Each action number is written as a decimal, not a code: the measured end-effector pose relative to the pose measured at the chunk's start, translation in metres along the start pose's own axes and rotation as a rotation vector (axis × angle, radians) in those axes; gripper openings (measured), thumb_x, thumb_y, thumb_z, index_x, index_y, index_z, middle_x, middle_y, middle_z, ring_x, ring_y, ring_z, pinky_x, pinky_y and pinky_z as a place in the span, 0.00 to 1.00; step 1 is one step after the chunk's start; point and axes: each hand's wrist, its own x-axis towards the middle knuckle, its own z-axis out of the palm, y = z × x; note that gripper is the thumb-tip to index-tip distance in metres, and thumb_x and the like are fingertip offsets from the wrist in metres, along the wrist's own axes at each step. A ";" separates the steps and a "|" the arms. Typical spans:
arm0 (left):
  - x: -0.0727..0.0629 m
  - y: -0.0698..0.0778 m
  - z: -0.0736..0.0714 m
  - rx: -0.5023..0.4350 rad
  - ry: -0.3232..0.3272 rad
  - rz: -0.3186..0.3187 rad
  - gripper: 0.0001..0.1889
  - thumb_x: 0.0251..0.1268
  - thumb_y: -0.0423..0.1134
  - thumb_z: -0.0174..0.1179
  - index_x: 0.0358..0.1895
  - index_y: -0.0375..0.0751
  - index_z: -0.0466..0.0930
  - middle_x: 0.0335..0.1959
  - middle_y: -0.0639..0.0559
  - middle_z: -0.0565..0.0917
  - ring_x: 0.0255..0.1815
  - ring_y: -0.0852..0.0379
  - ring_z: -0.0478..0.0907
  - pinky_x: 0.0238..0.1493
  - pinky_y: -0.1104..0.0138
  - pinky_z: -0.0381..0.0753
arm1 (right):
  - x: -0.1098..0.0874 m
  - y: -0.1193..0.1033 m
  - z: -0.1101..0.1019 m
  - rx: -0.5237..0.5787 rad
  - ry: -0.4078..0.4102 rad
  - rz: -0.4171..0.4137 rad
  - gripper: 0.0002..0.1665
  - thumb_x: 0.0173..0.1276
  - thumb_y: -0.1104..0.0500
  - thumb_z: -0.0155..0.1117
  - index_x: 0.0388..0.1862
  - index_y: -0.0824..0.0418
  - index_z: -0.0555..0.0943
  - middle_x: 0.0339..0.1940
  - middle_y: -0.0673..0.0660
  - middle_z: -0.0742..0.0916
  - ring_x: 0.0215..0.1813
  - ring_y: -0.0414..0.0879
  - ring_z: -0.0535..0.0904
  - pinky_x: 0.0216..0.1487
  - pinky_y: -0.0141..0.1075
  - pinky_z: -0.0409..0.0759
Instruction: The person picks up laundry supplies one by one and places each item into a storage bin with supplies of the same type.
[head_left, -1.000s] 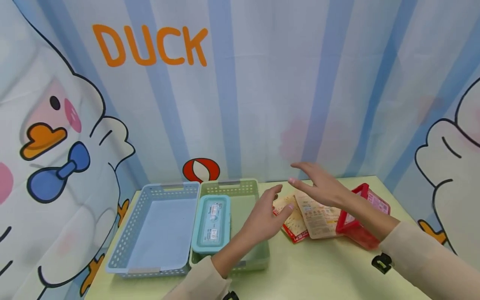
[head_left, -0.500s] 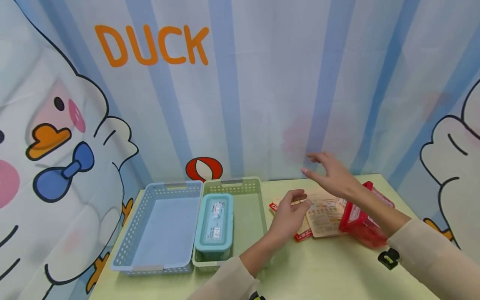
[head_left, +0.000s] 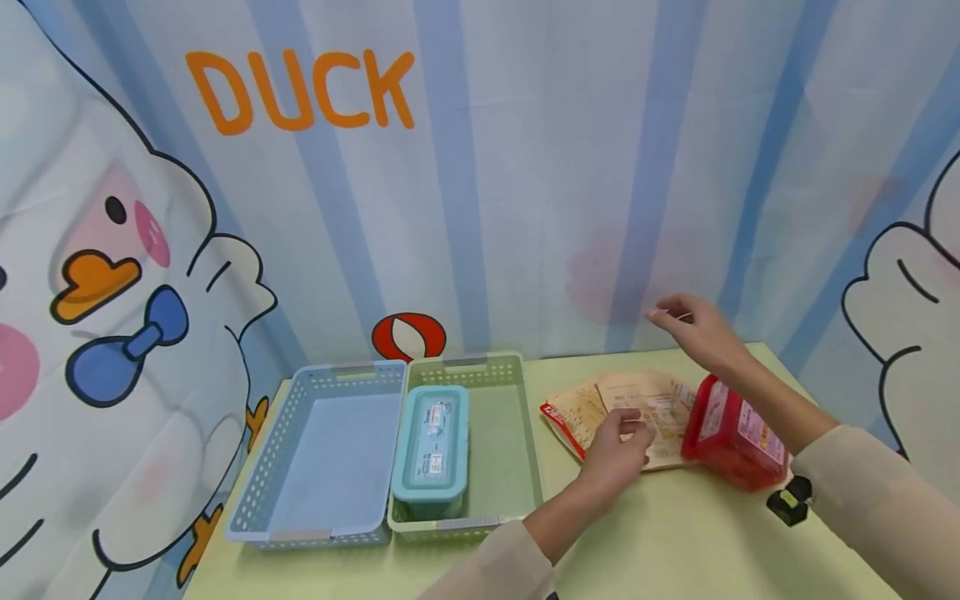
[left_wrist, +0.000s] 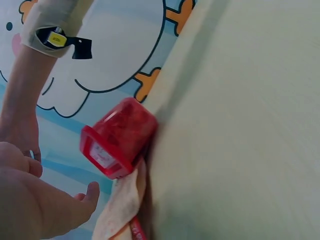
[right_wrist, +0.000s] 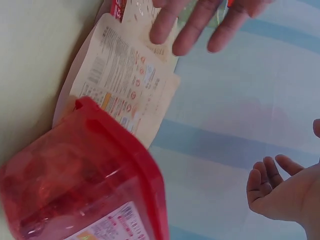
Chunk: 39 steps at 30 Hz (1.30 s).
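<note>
In the head view my left hand (head_left: 618, 454) hovers in front of the flat packets, fingers loosely bent around nothing. My right hand (head_left: 697, 333) is raised behind and above a red, see-through tub (head_left: 738, 446), holding nothing. The tub lies tipped on its side with its lid toward the packets; in the right wrist view the tub (right_wrist: 75, 170) fills the lower left. Beside it is a beige printed packet (head_left: 645, 396), partly overlapping a red-edged packet (head_left: 573, 408). In the left wrist view both my left hand (left_wrist: 45, 200) and right hand (left_wrist: 20, 135) appear apart from the tub (left_wrist: 122, 135).
To the left on the pale yellow table (head_left: 660, 533) are a blue basket (head_left: 322, 467) and a green basket (head_left: 502, 442). A turquoise lidded box (head_left: 431, 446) stands in the green one. Behind rises a striped curtain (head_left: 540, 192) with duck pictures.
My left hand has moved right, from over the green basket to before the packets. My right hand has drawn right and slightly up, its fingers bending more.
</note>
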 end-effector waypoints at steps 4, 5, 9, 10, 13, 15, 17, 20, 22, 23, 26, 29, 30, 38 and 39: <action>0.005 -0.012 0.009 -0.024 0.020 -0.032 0.13 0.73 0.36 0.61 0.58 0.40 0.79 0.43 0.51 0.83 0.45 0.45 0.85 0.48 0.52 0.87 | -0.001 0.013 -0.005 -0.013 0.050 0.042 0.42 0.83 0.36 0.53 0.75 0.70 0.70 0.69 0.74 0.76 0.68 0.70 0.71 0.65 0.67 0.73; 0.006 -0.014 0.013 -0.038 0.022 -0.045 0.13 0.74 0.35 0.61 0.57 0.40 0.79 0.42 0.50 0.83 0.45 0.46 0.85 0.49 0.52 0.87 | -0.002 0.016 -0.005 -0.026 0.065 0.050 0.42 0.83 0.36 0.53 0.75 0.70 0.70 0.68 0.74 0.76 0.67 0.70 0.72 0.64 0.67 0.74; 0.009 -0.023 0.024 -0.127 0.009 -0.101 0.14 0.74 0.35 0.59 0.59 0.38 0.79 0.44 0.47 0.84 0.49 0.44 0.85 0.53 0.50 0.87 | -0.003 0.027 -0.007 -0.078 0.115 0.065 0.41 0.83 0.38 0.54 0.73 0.72 0.72 0.65 0.75 0.77 0.63 0.71 0.74 0.58 0.66 0.77; 0.010 -0.025 0.026 -0.148 0.000 -0.109 0.16 0.74 0.36 0.59 0.60 0.37 0.79 0.46 0.45 0.85 0.51 0.43 0.85 0.54 0.49 0.87 | -0.004 0.029 -0.008 -0.086 0.123 0.068 0.41 0.83 0.38 0.55 0.73 0.72 0.72 0.65 0.76 0.77 0.63 0.71 0.74 0.58 0.66 0.77; 0.012 -0.030 0.030 -0.185 -0.014 -0.134 0.19 0.73 0.37 0.57 0.63 0.37 0.79 0.52 0.41 0.85 0.56 0.41 0.84 0.57 0.47 0.85 | -0.006 0.037 -0.011 -0.103 0.132 0.083 0.40 0.83 0.39 0.55 0.72 0.73 0.72 0.64 0.77 0.77 0.61 0.71 0.75 0.55 0.65 0.79; 0.013 -0.033 0.030 -0.188 -0.029 -0.145 0.20 0.73 0.38 0.56 0.65 0.37 0.78 0.55 0.42 0.84 0.58 0.41 0.83 0.58 0.46 0.85 | -0.007 0.043 -0.013 -0.106 0.131 0.097 0.39 0.83 0.40 0.55 0.72 0.74 0.71 0.64 0.77 0.77 0.60 0.71 0.76 0.53 0.64 0.80; 0.016 -0.036 0.030 -0.192 -0.047 -0.156 0.21 0.74 0.39 0.55 0.66 0.38 0.78 0.58 0.42 0.83 0.59 0.40 0.83 0.59 0.46 0.85 | -0.008 0.050 -0.016 -0.110 0.131 0.104 0.38 0.84 0.42 0.55 0.72 0.74 0.71 0.63 0.77 0.77 0.57 0.70 0.77 0.49 0.61 0.81; 0.019 -0.041 0.030 -0.222 -0.076 -0.168 0.22 0.75 0.40 0.54 0.68 0.36 0.77 0.61 0.42 0.81 0.62 0.39 0.82 0.60 0.46 0.84 | -0.010 0.061 -0.019 -0.112 0.137 0.115 0.35 0.85 0.45 0.54 0.71 0.75 0.72 0.61 0.77 0.78 0.53 0.68 0.79 0.45 0.57 0.82; 0.021 -0.044 0.031 -0.245 -0.093 -0.172 0.23 0.74 0.40 0.54 0.68 0.35 0.76 0.63 0.40 0.81 0.63 0.38 0.81 0.61 0.45 0.83 | -0.011 0.067 -0.020 -0.121 0.141 0.125 0.33 0.84 0.46 0.55 0.69 0.75 0.73 0.59 0.77 0.79 0.50 0.67 0.80 0.43 0.55 0.83; 0.021 -0.046 0.032 -0.253 -0.101 -0.175 0.24 0.74 0.40 0.54 0.68 0.34 0.76 0.63 0.40 0.81 0.63 0.38 0.81 0.61 0.44 0.83 | -0.012 0.070 -0.021 -0.125 0.144 0.132 0.32 0.84 0.47 0.55 0.68 0.75 0.73 0.58 0.77 0.80 0.49 0.67 0.80 0.42 0.54 0.83; 0.023 -0.048 0.034 -0.281 -0.117 -0.186 0.24 0.73 0.40 0.55 0.68 0.33 0.75 0.63 0.38 0.81 0.65 0.37 0.80 0.62 0.42 0.82 | -0.016 0.077 -0.023 -0.150 0.152 0.157 0.30 0.82 0.51 0.58 0.65 0.78 0.73 0.55 0.78 0.80 0.48 0.67 0.80 0.41 0.54 0.83; 0.023 -0.050 0.036 -0.288 -0.127 -0.200 0.23 0.73 0.40 0.55 0.66 0.32 0.76 0.63 0.37 0.81 0.66 0.37 0.80 0.63 0.40 0.81 | -0.020 0.083 -0.025 -0.167 0.160 0.184 0.30 0.80 0.54 0.60 0.64 0.80 0.72 0.54 0.80 0.79 0.49 0.70 0.80 0.41 0.56 0.84; 0.023 -0.050 0.037 -0.288 -0.132 -0.204 0.22 0.73 0.39 0.55 0.65 0.32 0.76 0.63 0.37 0.82 0.66 0.37 0.79 0.63 0.40 0.80 | -0.021 0.084 -0.026 -0.167 0.161 0.195 0.30 0.80 0.54 0.60 0.64 0.81 0.72 0.54 0.80 0.79 0.49 0.70 0.80 0.42 0.57 0.84; 0.025 -0.052 0.038 -0.273 -0.198 -0.242 0.24 0.78 0.43 0.53 0.68 0.31 0.74 0.64 0.37 0.81 0.70 0.36 0.77 0.65 0.38 0.78 | -0.029 0.100 -0.033 -0.161 0.120 0.305 0.33 0.78 0.54 0.60 0.64 0.81 0.69 0.57 0.81 0.77 0.53 0.70 0.78 0.47 0.57 0.86; 0.025 -0.052 0.039 -0.274 -0.205 -0.244 0.25 0.79 0.44 0.53 0.69 0.31 0.74 0.63 0.37 0.82 0.70 0.36 0.77 0.66 0.39 0.78 | -0.029 0.101 -0.033 -0.163 0.109 0.308 0.33 0.77 0.53 0.60 0.64 0.82 0.69 0.57 0.81 0.77 0.52 0.70 0.79 0.45 0.55 0.86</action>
